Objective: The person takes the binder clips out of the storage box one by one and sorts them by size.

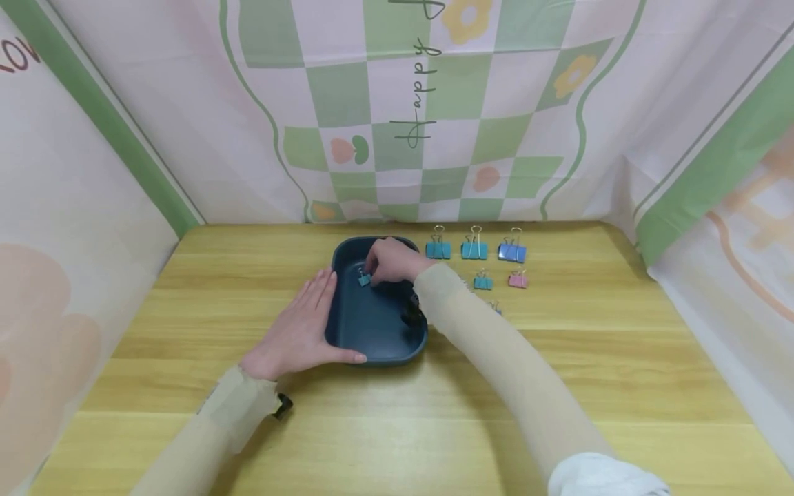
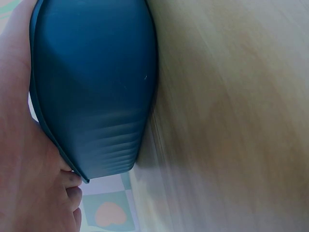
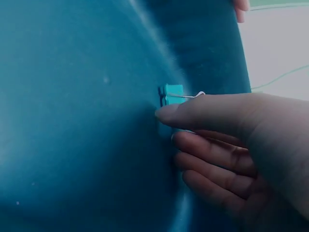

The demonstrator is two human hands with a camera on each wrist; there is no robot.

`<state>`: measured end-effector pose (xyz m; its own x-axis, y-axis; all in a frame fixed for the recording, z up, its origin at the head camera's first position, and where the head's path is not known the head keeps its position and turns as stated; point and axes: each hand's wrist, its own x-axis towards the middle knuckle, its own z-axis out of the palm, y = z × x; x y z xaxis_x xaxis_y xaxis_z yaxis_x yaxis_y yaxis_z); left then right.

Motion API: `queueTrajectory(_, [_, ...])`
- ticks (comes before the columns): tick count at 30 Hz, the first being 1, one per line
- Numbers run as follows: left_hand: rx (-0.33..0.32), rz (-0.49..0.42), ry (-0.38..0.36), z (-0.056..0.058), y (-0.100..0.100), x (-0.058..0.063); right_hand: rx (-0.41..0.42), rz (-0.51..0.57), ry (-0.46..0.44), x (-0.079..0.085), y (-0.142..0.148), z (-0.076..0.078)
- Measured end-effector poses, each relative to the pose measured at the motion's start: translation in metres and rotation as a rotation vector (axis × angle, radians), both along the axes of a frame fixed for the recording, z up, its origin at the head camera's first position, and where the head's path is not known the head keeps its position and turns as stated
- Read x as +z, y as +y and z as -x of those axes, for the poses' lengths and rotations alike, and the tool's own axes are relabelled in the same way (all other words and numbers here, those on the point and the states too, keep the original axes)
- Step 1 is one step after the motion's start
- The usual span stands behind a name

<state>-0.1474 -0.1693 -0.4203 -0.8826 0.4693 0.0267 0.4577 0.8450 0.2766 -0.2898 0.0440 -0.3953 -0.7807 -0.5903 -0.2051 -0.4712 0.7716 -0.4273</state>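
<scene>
A dark blue rectangular tray stands on the wooden table. My left hand lies against its left side, fingers straight along the wall and thumb on the near rim. In the left wrist view, the fingertips touch the tray's wall near its edge. Inside the tray's far left part, my right hand pinches a small teal binder clip between thumb and index finger. The right wrist view shows the clip by the tray wall, partly hidden by the thumb.
Right of the tray stand larger teal clips and a blue clip. Nearer are a small teal clip, a pink clip and a blue clip mostly behind my right forearm. A printed curtain hangs behind the table.
</scene>
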Motion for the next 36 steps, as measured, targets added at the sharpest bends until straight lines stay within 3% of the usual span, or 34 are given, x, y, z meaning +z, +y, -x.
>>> queueTrajectory(16, [0.0,0.003,-0.015,0.0,0.001,0.002,0.051,-0.039,0.055,0.004,-0.004,-0.006])
queueTrajectory(28, [-0.006,0.014,-0.013,-0.002,0.0,0.004,0.093,0.164,0.129,0.051,0.015,-0.008])
queueTrajectory(36, [-0.006,-0.004,-0.014,-0.002,0.001,0.005,0.024,0.223,0.154,0.074,0.051,-0.018])
